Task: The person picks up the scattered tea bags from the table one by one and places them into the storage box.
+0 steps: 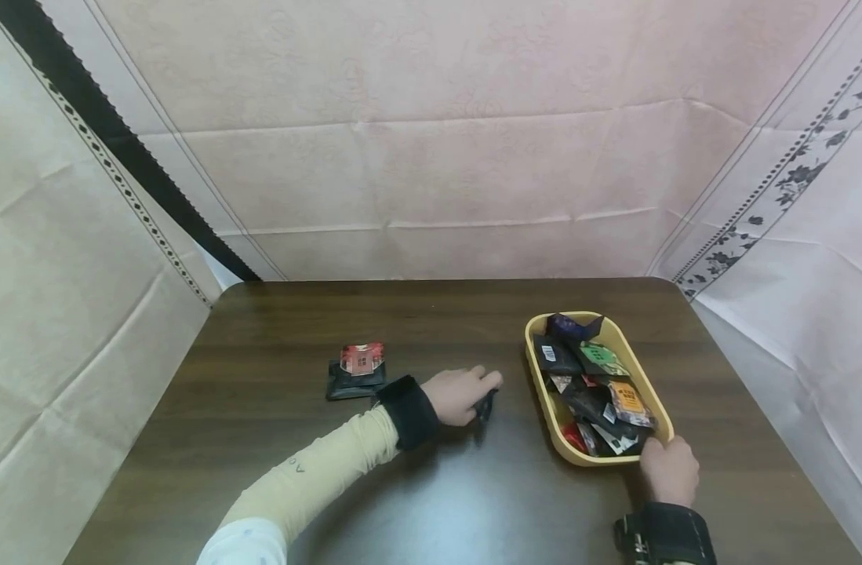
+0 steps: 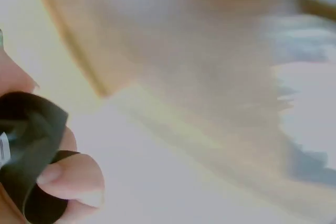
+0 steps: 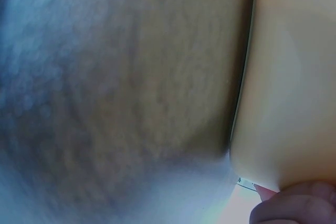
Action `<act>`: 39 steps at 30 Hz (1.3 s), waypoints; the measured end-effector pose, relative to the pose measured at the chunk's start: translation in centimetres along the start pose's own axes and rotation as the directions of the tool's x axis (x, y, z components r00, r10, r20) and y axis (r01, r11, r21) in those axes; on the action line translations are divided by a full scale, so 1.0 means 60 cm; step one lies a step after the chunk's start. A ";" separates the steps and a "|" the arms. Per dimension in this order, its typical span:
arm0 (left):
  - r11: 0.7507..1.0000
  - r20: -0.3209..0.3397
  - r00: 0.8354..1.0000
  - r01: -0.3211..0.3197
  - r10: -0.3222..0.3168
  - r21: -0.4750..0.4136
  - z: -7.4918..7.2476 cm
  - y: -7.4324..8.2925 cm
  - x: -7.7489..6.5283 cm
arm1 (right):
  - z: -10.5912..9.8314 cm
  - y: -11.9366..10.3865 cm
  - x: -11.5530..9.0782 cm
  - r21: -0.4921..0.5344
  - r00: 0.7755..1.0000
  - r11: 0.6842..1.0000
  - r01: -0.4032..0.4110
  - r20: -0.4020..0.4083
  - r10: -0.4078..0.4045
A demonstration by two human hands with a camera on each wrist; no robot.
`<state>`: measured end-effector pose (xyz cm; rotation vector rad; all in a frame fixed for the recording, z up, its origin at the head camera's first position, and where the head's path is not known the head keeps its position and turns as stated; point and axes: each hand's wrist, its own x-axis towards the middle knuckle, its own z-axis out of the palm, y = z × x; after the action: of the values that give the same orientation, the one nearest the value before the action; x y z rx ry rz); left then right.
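My left hand (image 1: 462,395) is over the middle of the table, pinching a small black packet (image 1: 485,404). In the left wrist view that black packet (image 2: 31,145) is bent between thumb and fingers, with a bit of white label showing. To the right stands a yellow plastic basket (image 1: 536,377) filled with packets. My right hand (image 1: 671,471) grips its near right corner, fingers curled at the rim. The right wrist view shows the basket's outer wall (image 3: 294,87) and a few fingers (image 3: 296,205) below it.
Left of the left hand, a packet with a red label (image 1: 362,359) lies with black packets (image 1: 353,384) on the brown wooden table (image 1: 275,424). Inside the basket are several packets, among them a green one (image 1: 601,357) and an orange one (image 1: 628,400). Light patterned cloth (image 1: 431,173) hangs behind.
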<state>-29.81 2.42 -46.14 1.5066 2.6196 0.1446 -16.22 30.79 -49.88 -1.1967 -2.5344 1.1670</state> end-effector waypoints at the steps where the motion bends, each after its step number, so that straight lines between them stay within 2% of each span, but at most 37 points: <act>1: 1.000 -0.013 1.000 -0.012 0.012 -0.014 -0.010 0.006 0.010 | 0.000 0.000 0.000 0.003 1.000 1.000 -0.002 0.001 0.002; 5: 0.998 -0.050 0.997 -0.058 0.056 -0.033 -0.039 0.035 0.058 | 0.000 0.001 0.000 -0.001 1.000 1.000 0.003 -0.006 -0.003; 10: 0.995 -0.071 0.994 -0.091 0.087 -0.048 -0.057 0.072 0.119 | 0.003 -0.001 0.000 -0.018 1.000 1.000 0.021 -0.016 -0.021; 15: 0.996 -0.088 0.994 -0.068 0.063 -0.054 -0.063 0.100 0.169 | 0.006 -0.006 -0.005 -0.014 0.999 0.999 0.035 -0.016 -0.035; 20: 1.000 -0.090 0.996 0.005 -0.005 0.004 -0.061 0.121 0.200 | 0.004 -0.005 -0.008 -0.008 0.998 0.999 0.049 -0.038 -0.049; 24: 0.994 -0.061 0.997 0.058 -0.052 0.092 -0.055 0.130 0.211 | 0.000 0.000 -0.006 -0.002 0.998 0.999 0.046 -0.052 -0.046; 27: 0.989 -0.036 0.997 0.068 -0.064 0.128 -0.052 0.128 0.205 | 0.001 0.000 -0.004 0.003 0.999 0.999 0.037 -0.039 -0.037; 35: 0.991 -0.051 0.997 0.066 -0.061 0.117 -0.051 0.116 0.185 | 0.000 0.000 0.000 -0.002 0.999 0.999 0.032 -0.014 -0.032; 39: 0.994 -0.076 0.995 0.065 -0.059 0.086 -0.048 0.094 0.157 | -0.002 0.000 0.002 0.000 1.000 1.000 0.014 -0.005 -0.014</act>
<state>-30.13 13.32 -43.02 1.4714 2.7622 0.0806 -16.28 30.95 -49.84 -1.1786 -2.5353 1.1590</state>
